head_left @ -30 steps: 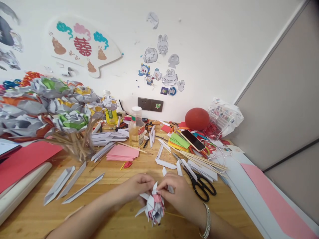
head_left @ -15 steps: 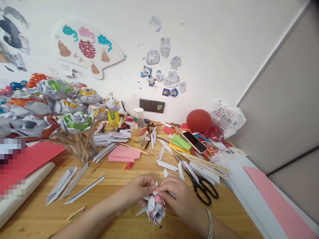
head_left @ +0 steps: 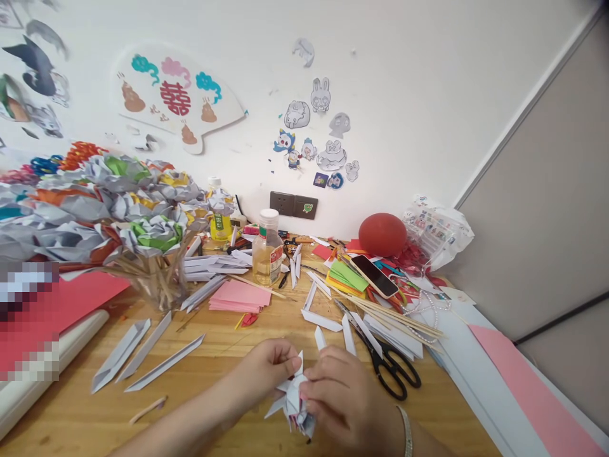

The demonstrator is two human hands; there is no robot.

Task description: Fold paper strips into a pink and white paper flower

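Observation:
Low in the middle of the view is a folded paper flower (head_left: 295, 401), white outside with bits of pink showing between its petals. My left hand (head_left: 273, 368) pinches a pointed white petal at its upper edge. My right hand (head_left: 335, 393) curls over the right side of the flower, fingers closed on its paper, and hides part of it. Just beyond the hands lie folded white paper strips (head_left: 349, 335). Black-handled scissors (head_left: 394, 368) rest to the right of my right hand.
Paper flowers on sticks crowd a clear container (head_left: 159, 285) at left. A bottle (head_left: 268, 254), pink paper squares (head_left: 240, 296), a phone (head_left: 375, 277), wooden sticks (head_left: 394, 316) and a red balloon (head_left: 382, 235) lie farther back. More folded strips (head_left: 165, 363) are at left.
My right hand has shifted down along the flower's right side, and a white petal now covers pink paper that showed before. The whole view has moved slightly.

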